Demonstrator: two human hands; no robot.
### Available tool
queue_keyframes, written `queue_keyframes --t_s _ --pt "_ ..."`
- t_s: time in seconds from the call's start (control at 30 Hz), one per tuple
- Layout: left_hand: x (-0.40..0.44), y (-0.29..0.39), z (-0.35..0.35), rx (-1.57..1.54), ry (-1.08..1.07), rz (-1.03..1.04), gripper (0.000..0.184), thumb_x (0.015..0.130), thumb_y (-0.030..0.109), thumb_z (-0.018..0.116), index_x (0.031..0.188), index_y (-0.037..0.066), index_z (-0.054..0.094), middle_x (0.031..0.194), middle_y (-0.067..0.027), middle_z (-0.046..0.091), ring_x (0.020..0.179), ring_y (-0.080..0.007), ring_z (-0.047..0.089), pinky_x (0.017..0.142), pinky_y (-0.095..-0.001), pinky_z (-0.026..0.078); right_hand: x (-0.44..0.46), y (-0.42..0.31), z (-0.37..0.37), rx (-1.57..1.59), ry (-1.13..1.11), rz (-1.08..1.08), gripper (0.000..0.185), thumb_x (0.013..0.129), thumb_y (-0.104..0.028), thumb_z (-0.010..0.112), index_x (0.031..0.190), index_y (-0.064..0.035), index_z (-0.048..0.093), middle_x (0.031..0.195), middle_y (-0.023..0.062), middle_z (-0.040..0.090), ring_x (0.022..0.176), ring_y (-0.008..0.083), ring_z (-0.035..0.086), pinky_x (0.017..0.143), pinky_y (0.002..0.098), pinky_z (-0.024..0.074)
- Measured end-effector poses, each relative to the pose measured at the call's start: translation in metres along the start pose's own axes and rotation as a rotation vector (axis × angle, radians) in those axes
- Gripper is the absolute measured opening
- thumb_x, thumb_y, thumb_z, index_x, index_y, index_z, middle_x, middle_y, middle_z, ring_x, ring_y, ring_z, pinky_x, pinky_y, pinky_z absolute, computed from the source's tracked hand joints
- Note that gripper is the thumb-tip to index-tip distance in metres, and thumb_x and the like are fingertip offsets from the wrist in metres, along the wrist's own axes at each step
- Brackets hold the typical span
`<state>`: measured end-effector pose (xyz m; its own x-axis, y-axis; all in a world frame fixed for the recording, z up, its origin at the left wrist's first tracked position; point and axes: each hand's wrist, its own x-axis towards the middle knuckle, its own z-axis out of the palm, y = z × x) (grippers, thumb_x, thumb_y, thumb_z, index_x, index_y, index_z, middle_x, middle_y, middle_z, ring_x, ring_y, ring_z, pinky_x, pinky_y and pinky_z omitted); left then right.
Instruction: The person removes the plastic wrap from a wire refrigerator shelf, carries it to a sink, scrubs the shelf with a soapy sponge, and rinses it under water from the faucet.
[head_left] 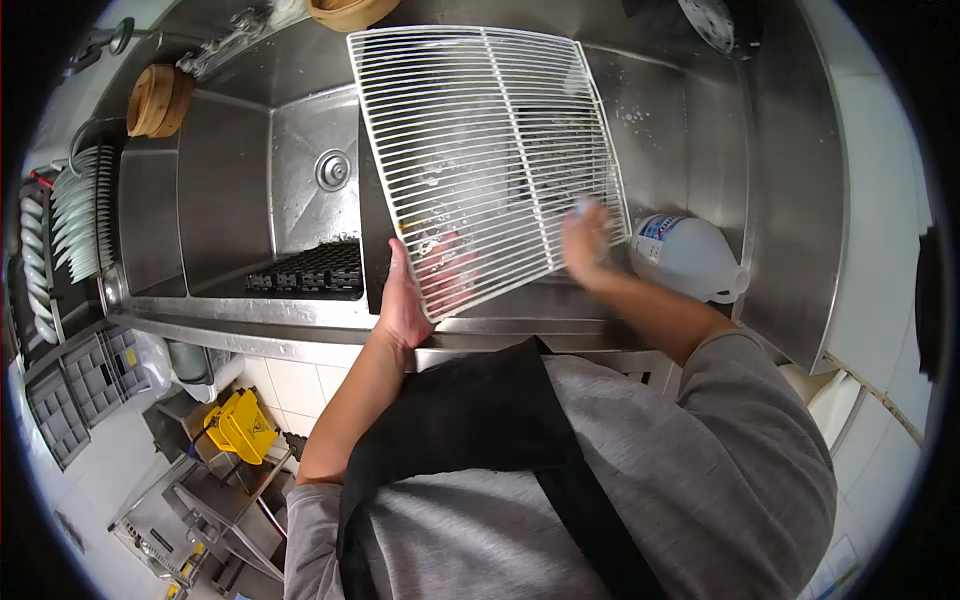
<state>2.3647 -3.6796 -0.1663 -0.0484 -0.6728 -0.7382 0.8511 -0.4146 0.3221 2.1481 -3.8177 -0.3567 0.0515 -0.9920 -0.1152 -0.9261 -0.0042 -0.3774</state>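
A white wire rack [515, 130] is held tilted over the steel sink. My left hand [402, 305] grips its lower left corner, the thumb along the near side and the fingers behind the wires. Soap suds and drops show on and behind the wires. At the rack's lower right edge is my right hand [585, 245], smeared by motion. Its fingers look closed around something small and pale, too blurred to name. A translucent plastic jug [690, 258] with a blue label lies on its side just right of this hand.
The left basin [315, 120] has a drain and a black grid mat [305, 270]. Bamboo steamers [160, 100] sit on the sink's back and left edges. Plates [85, 215] stand racked at far left. A yellow mop bucket [240, 427] is on the floor, lower left.
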Motion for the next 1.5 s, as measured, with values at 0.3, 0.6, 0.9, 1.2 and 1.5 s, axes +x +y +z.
queue_keyframes --t_s 0.3,0.6,0.9,1.2,1.5 --pt "0.004 -0.004 -0.009 0.081 0.096 0.039 0.080 0.088 0.067 0.018 0.134 0.006 0.042 0.130 -0.0160 0.050 0.118 -0.0299 0.050 0.098 -0.0402 0.040 0.049 0.057 -0.008 0.058 -0.331 -0.045 0.048 0.084 -0.006 0.045 0.128 0.0111 0.034 0.126 0.0303 0.042 0.121 0.0393 0.042 0.090 0.0439 0.0458" --pt "0.005 -0.005 -0.008 0.138 0.134 0.059 0.072 0.093 0.060 0.023 0.130 0.003 0.046 0.126 -0.0149 0.054 0.113 -0.0270 0.054 0.097 -0.0372 0.042 0.056 0.079 -0.028 -0.041 -0.418 -0.111 0.044 0.081 -0.001 0.047 0.123 0.0063 0.040 0.119 0.0288 0.045 0.110 0.0450 0.047 0.095 0.0455 0.0397" --pt "-0.004 0.001 -0.004 -0.112 -0.258 0.014 0.100 0.075 0.083 0.017 0.137 0.007 0.038 0.133 -0.0193 0.045 0.122 -0.0328 0.045 0.101 -0.0460 0.037 -0.075 -0.140 -0.081 0.534 -0.180 -1.696 0.069 0.063 -0.036 0.076 0.124 -0.0186 0.048 0.113 0.0020 0.047 0.105 0.0236 0.044 0.086 0.0399 0.0390" --pt "-0.003 0.001 -0.013 -0.203 -0.303 0.001 0.102 0.072 0.086 0.018 0.142 0.012 0.031 0.136 -0.0196 0.042 0.122 -0.0314 0.044 0.104 -0.0457 0.033 -0.042 -0.090 -0.086 0.352 -0.089 -1.663 0.064 0.063 -0.039 0.074 0.117 -0.0140 0.050 0.104 0.0038 0.048 0.097 0.0219 0.046 0.078 0.0385 0.0409" --pt "-0.001 -0.003 -0.007 0.144 -0.075 0.114 0.055 0.095 0.050 0.035 0.144 0.028 0.023 0.140 -0.0091 0.040 0.119 -0.0334 0.049 0.095 -0.0468 0.044 0.032 -0.022 -0.022 0.215 -0.006 -0.762 0.029 0.078 -0.010 0.056 0.106 -0.0050 0.054 0.096 0.0159 0.053 0.092 0.0323 0.053 0.083 0.0428 0.0428"
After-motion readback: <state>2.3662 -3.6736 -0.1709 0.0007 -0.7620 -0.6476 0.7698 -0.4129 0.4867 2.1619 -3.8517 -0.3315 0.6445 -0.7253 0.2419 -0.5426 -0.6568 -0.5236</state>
